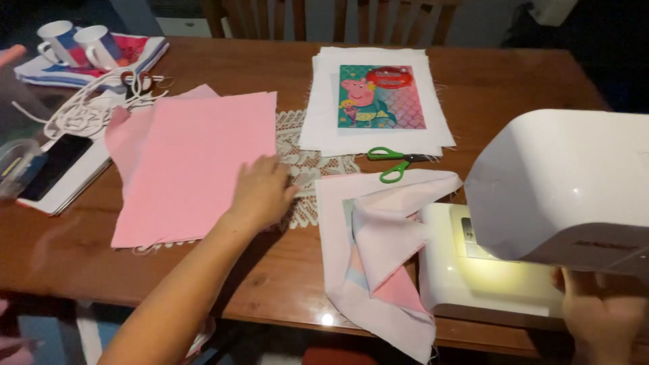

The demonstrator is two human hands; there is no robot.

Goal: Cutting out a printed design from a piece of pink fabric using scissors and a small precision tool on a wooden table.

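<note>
While left hand (262,192) presses pink fabric (193,169), right hand (602,314) touches sewing machine (541,223).

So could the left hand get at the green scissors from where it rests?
Probably yes: the left hand rests on the pink fabric, and only bare lace runner lies between it and the green scissors.

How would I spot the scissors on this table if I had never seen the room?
Start at the white sewing machine on the right of the wooden table. Just left of its top, look below the white cloth bearing a cartoon pig picture. The scissors lie there, above the folded pale pink fabric; their bright green handles are the only green loops on the table.
</note>
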